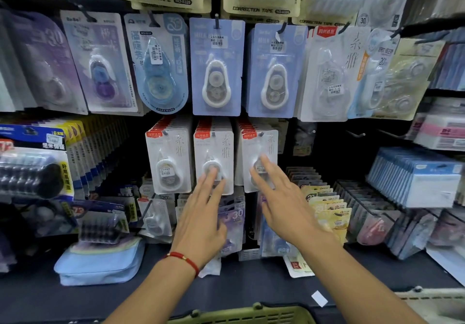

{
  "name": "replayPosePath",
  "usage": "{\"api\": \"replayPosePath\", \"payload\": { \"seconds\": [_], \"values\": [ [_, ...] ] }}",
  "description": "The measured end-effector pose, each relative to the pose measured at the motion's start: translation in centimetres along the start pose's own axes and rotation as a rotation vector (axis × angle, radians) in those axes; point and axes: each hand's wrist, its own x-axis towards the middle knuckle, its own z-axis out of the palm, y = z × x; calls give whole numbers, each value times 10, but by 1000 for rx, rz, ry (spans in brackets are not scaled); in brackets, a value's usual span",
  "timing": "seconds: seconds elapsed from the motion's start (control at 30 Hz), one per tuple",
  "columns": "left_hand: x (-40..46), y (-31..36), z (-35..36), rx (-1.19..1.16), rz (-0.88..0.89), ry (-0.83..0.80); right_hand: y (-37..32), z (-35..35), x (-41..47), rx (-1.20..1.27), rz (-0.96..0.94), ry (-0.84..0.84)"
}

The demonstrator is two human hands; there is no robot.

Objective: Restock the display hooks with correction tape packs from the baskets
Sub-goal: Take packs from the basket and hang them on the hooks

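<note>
Left hand (201,220) and right hand (284,205), fingers straight and slightly spread, press the white correction tape packs (214,157) flat, apparently seating them on their hooks.

Three hooked packs: left pack (169,162) left of the fingers (214,176); middle pack (214,152) and right pack (259,155) behind them. Basket (241,316) below, nearest the viewer.

Even bright light, glare on blister packs (216,67), edges bowed, soft blur.

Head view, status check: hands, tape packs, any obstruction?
Left hand open, fingertips on middle white pack. Right hand open, fingers on right white pack. Both packs hang on hooks. Green basket below; nothing blocking.
</note>
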Motion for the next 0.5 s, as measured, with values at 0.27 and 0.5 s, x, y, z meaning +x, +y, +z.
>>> {"api": "replayPosePath", "payload": {
  "seconds": [0.27, 0.5],
  "values": [
    [-41, -9, -7, 8, -139, -44, 0, -7, -22, 253, 133, 108],
    [-133, -42, 17, 189, -503, -322, 55, 57, -119, 127, 429, -575]
  ]
}}
